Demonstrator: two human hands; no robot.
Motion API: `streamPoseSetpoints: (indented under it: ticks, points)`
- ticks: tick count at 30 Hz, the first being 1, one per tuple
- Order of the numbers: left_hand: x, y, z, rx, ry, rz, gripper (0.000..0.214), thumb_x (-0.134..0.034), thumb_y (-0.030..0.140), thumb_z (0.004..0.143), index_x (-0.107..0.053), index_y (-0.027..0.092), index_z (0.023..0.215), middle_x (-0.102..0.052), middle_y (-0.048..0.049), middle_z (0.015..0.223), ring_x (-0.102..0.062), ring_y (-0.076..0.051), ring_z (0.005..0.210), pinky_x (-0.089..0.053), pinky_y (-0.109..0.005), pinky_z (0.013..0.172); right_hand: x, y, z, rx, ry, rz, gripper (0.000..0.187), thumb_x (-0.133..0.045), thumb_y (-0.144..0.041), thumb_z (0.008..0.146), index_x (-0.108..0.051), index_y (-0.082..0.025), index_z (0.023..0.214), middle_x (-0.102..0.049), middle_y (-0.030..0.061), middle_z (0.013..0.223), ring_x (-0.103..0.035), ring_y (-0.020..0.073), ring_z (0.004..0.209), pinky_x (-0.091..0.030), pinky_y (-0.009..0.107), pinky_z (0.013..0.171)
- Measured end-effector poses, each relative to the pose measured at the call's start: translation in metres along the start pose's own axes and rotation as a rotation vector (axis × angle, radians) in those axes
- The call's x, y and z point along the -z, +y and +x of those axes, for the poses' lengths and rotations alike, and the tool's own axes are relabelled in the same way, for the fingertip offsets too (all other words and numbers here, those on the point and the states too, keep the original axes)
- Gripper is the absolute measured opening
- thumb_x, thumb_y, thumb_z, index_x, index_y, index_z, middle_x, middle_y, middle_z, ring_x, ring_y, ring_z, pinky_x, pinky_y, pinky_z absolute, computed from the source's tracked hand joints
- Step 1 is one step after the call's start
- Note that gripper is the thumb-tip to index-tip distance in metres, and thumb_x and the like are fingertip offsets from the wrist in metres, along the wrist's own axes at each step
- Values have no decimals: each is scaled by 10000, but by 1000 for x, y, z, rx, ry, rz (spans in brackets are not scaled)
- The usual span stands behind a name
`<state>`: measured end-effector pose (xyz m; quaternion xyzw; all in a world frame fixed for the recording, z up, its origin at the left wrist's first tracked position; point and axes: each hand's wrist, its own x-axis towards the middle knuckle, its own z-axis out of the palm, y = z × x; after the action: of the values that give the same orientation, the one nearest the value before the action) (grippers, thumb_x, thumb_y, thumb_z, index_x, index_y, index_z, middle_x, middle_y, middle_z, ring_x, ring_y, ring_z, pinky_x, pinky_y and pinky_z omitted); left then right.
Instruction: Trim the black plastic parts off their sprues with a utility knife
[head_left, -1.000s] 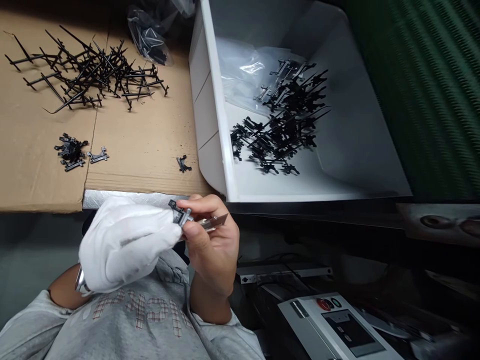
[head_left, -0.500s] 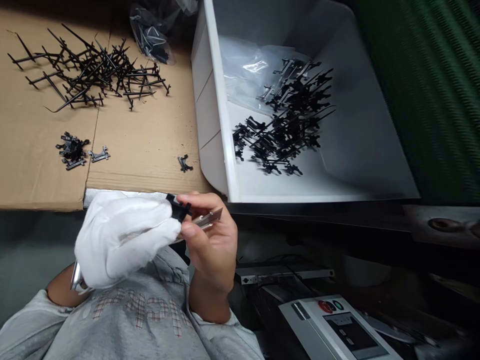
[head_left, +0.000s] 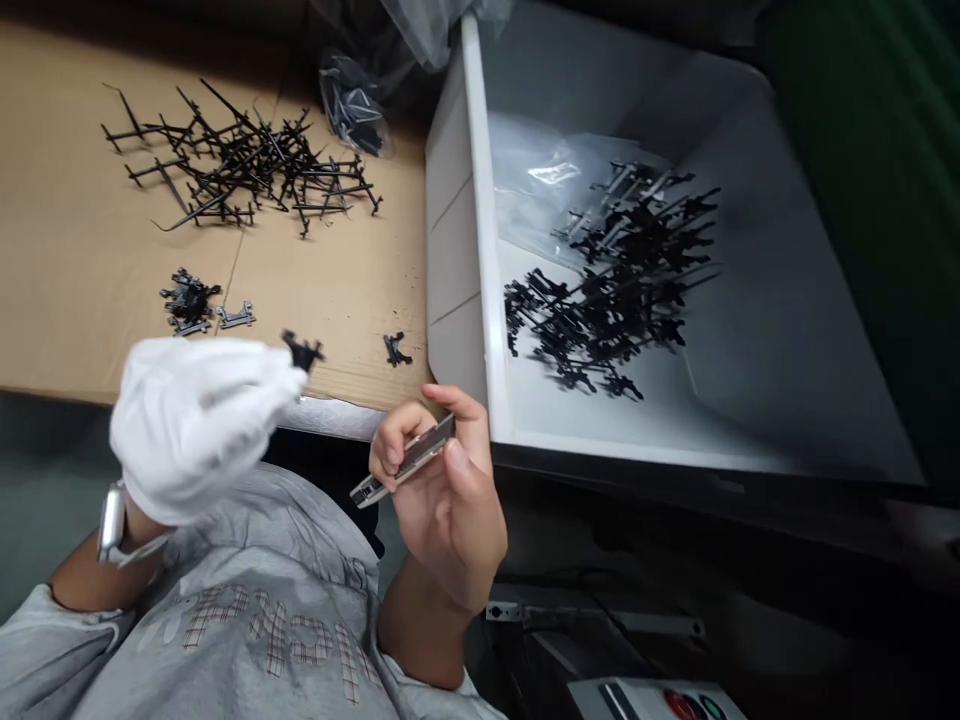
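Note:
My left hand (head_left: 199, 425), in a white glove, pinches a small black plastic clip (head_left: 304, 352) at its fingertips, above the front edge of the cardboard. My bare right hand (head_left: 450, 510) is closed around a slim metal utility knife (head_left: 421, 450), its blade end pointing up to the right. A gap separates the two hands. Beyond them on the cardboard lie a single black clip (head_left: 397, 349), a small heap of similar clips (head_left: 187, 298) and another loose clip (head_left: 237, 316) beside the heap.
A tangle of thin black plastic stems (head_left: 262, 165) covers the back of the cardboard (head_left: 67, 290). Near it sits a clear bag (head_left: 352, 105) of dark parts. The white bin (head_left: 491, 330) at right holds black stemmed parts (head_left: 615, 280) and clear plastic. Below is a control box (head_left: 630, 700).
My left hand has moved away to the left with the black clip, parting from my right hand. The knife stays in my right hand, now showing more of its body. The view has shifted.

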<state>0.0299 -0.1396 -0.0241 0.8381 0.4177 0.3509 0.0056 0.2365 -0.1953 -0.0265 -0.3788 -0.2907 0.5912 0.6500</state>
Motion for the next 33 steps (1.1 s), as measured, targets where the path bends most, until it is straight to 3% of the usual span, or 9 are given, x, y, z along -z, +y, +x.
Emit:
streamPoseSetpoints:
  ticks: [2,4,9,14,23,26,29,31,33]
  points:
    - [1,-22,1,-9,36,248,213,-736,136,938,-723,259,1111,-838,-44,1112,-799,-267,1050,-574,-381,868,2,3,-1,3,19,-12,114,-659,-326,993,-657,-324,1106,-577,-43,723,-451,122,595,-407,196,533]
    - [4,-41,1,91,-86,399,153,-635,175,1008,-755,198,1100,-830,-89,1141,-797,-303,1067,-599,-428,868,4,5,-2,4,34,-28,82,-667,-305,1006,-673,-334,1083,-596,-37,748,-490,120,630,-429,183,547]
    - [6,-59,3,408,-323,382,391,-447,278,1093,-815,154,1141,-803,-117,1249,-748,-304,1206,-570,-472,1009,6,9,-1,-13,11,-98,46,-668,-312,1023,-689,-333,1058,-617,-26,771,-523,119,651,-460,176,548]
    - [0,-66,6,522,-414,403,478,-405,354,1073,-810,181,1258,-739,-143,1387,-642,-385,1339,-529,-531,1018,10,8,0,-5,24,-130,45,-682,-344,1021,-693,-331,1063,-621,-25,766,-530,118,644,-463,172,535]
    - [21,-53,8,343,-514,436,647,-248,480,1081,-703,132,1383,-587,-189,1554,-516,-456,1456,-445,-618,1124,14,10,-8,-33,28,-109,86,-707,-402,1022,-695,-339,1079,-625,-38,774,-525,99,659,-463,153,562]
    - [24,-45,15,416,-378,500,650,-250,528,1095,-646,140,1434,-572,-215,1557,-512,-505,1448,-408,-685,1103,14,10,-9,-27,39,-105,138,-719,-429,1008,-663,-312,1055,-597,-39,758,-511,110,647,-448,167,534]
    - [12,-29,38,355,-300,471,547,-285,432,1119,-598,177,1487,-622,-168,1526,-584,-424,1394,-460,-583,1063,14,12,-10,-24,32,-141,207,-721,-455,997,-606,-289,1043,-566,-45,729,-497,117,617,-417,177,498]
    - [-9,-13,60,148,-436,358,500,-271,285,1118,-613,199,1472,-655,-126,1499,-645,-322,1317,-503,-472,1016,14,13,-11,-17,20,-173,224,-717,-446,999,-574,-284,1056,-568,-52,713,-495,114,598,-403,182,492]
    - [-37,3,83,-63,-701,237,516,-274,142,1084,-637,249,1433,-634,-61,1529,-674,-292,1261,-511,-432,914,16,13,-14,-6,29,-212,224,-714,-427,1002,-557,-282,1071,-593,-52,713,-509,111,593,-405,186,502]
